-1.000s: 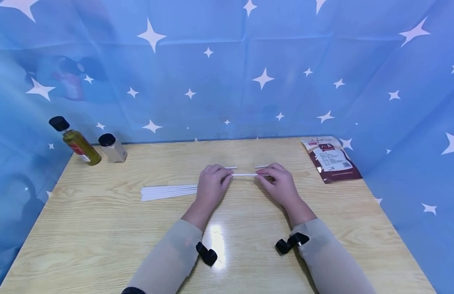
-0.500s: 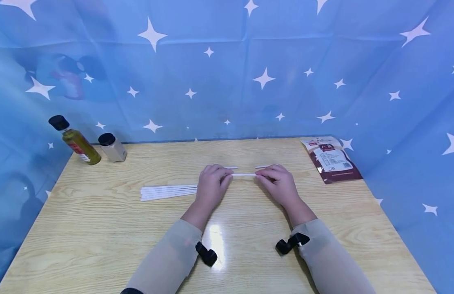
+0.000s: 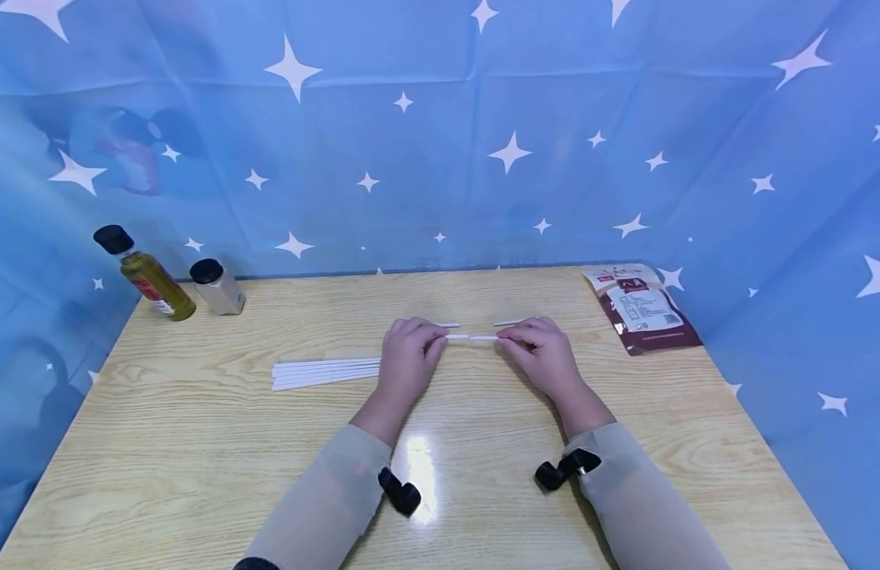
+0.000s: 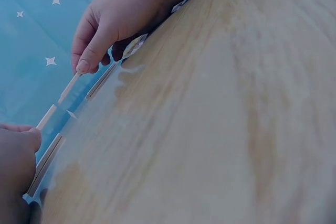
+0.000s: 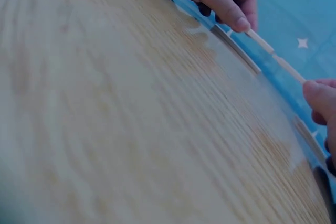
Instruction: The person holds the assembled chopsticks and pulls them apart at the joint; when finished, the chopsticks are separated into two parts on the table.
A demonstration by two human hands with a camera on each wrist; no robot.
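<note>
My left hand (image 3: 406, 356) pinches a short white stick piece (image 3: 457, 336) between thumb and fingertips. A matching white stick piece (image 3: 484, 338) is pinched by my right hand (image 3: 543, 354). Their inner ends face each other almost in line, with a small gap that shows in the left wrist view between the left piece (image 4: 46, 117) and the right piece (image 4: 70, 87). Both pieces are held above the table. Just beyond the hands lie two more stick pieces, one (image 3: 449, 324) by the left fingers and one (image 3: 506, 323) by the right, each partly hidden.
A row of several long white sticks (image 3: 326, 374) lies left of my left hand, its right end hidden behind it. An oil bottle (image 3: 158, 286) and a black-lidded jar (image 3: 222, 293) stand at the back left. A food packet (image 3: 642, 310) lies at the back right.
Earlier one unbroken white stick spanned both hands; now it is parted into two pieces near its middle. The left hand has shifted slightly left, while the right stays nearly in place.
</note>
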